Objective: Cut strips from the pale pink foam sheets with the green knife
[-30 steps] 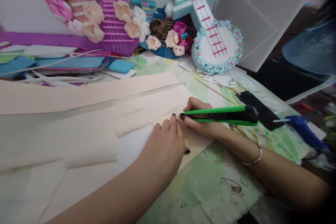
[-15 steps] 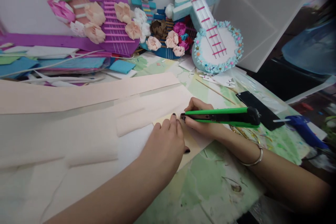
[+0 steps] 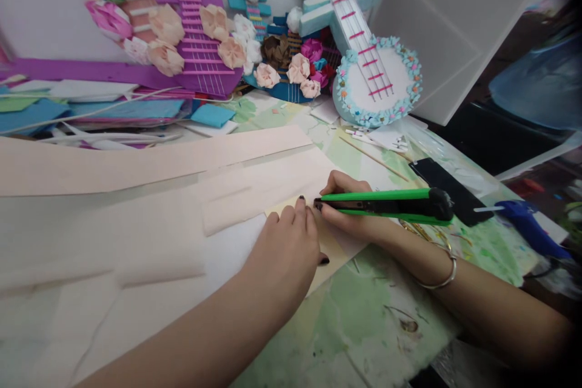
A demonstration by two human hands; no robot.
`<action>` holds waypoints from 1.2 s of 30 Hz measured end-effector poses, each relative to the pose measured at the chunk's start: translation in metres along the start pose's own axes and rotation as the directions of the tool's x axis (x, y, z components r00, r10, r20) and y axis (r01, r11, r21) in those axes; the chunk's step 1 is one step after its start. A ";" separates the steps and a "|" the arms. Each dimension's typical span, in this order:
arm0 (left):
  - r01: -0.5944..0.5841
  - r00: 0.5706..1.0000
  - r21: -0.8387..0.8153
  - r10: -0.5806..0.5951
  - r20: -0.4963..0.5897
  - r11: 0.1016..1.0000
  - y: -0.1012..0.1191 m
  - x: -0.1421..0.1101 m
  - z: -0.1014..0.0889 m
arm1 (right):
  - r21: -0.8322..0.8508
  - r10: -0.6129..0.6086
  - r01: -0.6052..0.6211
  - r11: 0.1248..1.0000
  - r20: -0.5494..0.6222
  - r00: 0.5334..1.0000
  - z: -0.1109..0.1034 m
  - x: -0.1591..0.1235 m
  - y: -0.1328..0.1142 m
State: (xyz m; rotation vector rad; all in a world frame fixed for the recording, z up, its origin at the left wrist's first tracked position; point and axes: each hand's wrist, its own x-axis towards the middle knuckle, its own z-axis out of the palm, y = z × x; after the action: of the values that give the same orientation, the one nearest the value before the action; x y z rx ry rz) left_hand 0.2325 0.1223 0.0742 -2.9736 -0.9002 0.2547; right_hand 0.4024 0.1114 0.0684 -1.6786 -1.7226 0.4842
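Note:
My right hand (image 3: 348, 203) is closed around a green and black utility knife (image 3: 382, 202), gripping it close to its front end; the long handle points to the right. The knife's tip is down by the sheets, and the blade itself cannot be made out. Just left of it, my left hand (image 3: 291, 242) lies over a pale yellow sheet (image 3: 330, 254), fingers stretched out and pressing down. Under and around that hand are a white sheet (image 3: 231, 254) and a large pale peach sheet (image 3: 159, 242) with folds.
A long peach strip (image 3: 136, 170) lies behind the sheets. Decorated guitar-like models, one purple (image 3: 193, 30) and one light blue and white (image 3: 364, 60), stand at the back. To the right are a black phone-like slab (image 3: 450, 191), a thin stick (image 3: 373, 159) and a blue glue gun (image 3: 527, 227).
Almost nothing differs. The view has shifted very slightly, and both hands and the knife keep their places on the sheets.

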 end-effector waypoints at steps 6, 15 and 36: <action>0.006 1.000 -0.004 -0.006 0.017 1.000 -0.001 0.000 -0.002 | 0.006 -0.030 0.030 1.000 -0.001 1.000 0.002 0.001 0.002; -0.003 0.999 -0.010 0.004 0.032 1.000 -0.001 -0.001 -0.003 | 0.025 -0.030 0.032 0.999 -0.053 0.998 0.004 -0.001 0.005; 0.013 1.000 0.006 -0.013 -0.014 1.000 -0.001 -0.001 -0.001 | -0.001 -0.021 0.021 1.000 -0.020 1.000 0.002 -0.001 0.003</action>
State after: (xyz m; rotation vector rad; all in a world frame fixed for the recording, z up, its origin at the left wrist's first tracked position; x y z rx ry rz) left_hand 0.2319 0.1225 0.0749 -2.9595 -0.9148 0.2363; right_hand 0.4032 0.1108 0.0640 -1.6593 -1.7249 0.4555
